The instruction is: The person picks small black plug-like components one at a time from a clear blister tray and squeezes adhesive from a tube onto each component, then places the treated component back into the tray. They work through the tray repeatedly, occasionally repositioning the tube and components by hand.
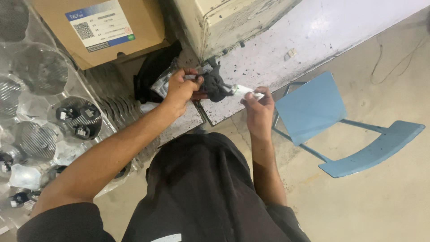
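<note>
A small black part point(216, 85) is held up over the edge of the scuffed white counter point(286, 49), between the two hands. The left hand point(181, 87) grips it from the left side, fingers point(193, 79) curled together and clamped on its dark body. The right hand point(257, 105) pinches a small white piece point(244, 92) at the part's right end, thumb and fingertips closed on it. The white piece looks joined to the black part or very nearly so; whether it is fully seated cannot be told, so my judgement is that this one part is mid-handling, not finished.

To the left lie clear plastic trays point(33, 112) with round pockets. About seven small black parts point(76, 121) with white tags show in them, and many pockets look empty, which suggests much of the batch lies ahead or has gone elsewhere; which, I cannot tell.

Counted: one part in hand, one white piece, two hands, one cardboard box point(103, 31) with a label, one black cloth or bag point(154, 69) beside the counter, one blue metal chair point(340, 130) on the concrete floor point(380, 197).
</note>
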The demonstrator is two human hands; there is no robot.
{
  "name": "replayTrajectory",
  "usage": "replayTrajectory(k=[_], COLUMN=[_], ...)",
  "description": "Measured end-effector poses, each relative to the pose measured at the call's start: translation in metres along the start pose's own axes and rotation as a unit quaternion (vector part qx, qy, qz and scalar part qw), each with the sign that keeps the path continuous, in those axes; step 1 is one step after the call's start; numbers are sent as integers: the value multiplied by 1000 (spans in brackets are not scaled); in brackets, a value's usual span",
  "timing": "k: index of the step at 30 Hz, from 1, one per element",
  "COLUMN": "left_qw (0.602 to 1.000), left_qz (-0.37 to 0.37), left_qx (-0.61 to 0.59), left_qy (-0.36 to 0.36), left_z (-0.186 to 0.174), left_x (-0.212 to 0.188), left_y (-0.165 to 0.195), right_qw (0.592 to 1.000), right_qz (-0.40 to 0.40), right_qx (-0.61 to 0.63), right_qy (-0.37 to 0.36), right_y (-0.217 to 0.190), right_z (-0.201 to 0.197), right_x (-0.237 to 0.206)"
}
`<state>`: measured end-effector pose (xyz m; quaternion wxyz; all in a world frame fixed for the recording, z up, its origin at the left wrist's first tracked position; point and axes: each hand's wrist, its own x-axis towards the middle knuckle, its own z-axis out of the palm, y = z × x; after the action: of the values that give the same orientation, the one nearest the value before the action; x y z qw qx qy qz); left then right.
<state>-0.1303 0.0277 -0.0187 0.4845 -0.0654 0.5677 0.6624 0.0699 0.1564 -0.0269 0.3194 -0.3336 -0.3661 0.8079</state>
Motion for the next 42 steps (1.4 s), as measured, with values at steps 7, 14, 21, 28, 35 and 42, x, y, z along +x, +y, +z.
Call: replayTrajectory(k=[7, 14, 21, 28, 35, 42], left_qw=[954, 981, 953, 948, 842, 749], left_qz=[28, 92, 124, 276, 461, 346], left_qx=[297, 96, -42, 63, 219, 259], left_qy=[-5, -144, -274, -147, 176, 503], left_z=[-3, -37, -109, -187, -287, -485], left_x=[-34, -103, -192, -269, -353, -378], left_y=[14, 33, 62, 68, 66, 52], right_qw=[999, 988, 983, 979, 978, 984], right_qz=[21, 99, 126, 118, 85, 66], right_qx=[25, 107, 76, 80, 82, 53], right_qy=[31, -55, -111, -146, -173, -159], right_y=[-23, -20, 1, 29, 54, 76], right_z=[3, 40, 98, 136, 183, 228], right_x=[-16, -37, -63, -77, -107, -137])
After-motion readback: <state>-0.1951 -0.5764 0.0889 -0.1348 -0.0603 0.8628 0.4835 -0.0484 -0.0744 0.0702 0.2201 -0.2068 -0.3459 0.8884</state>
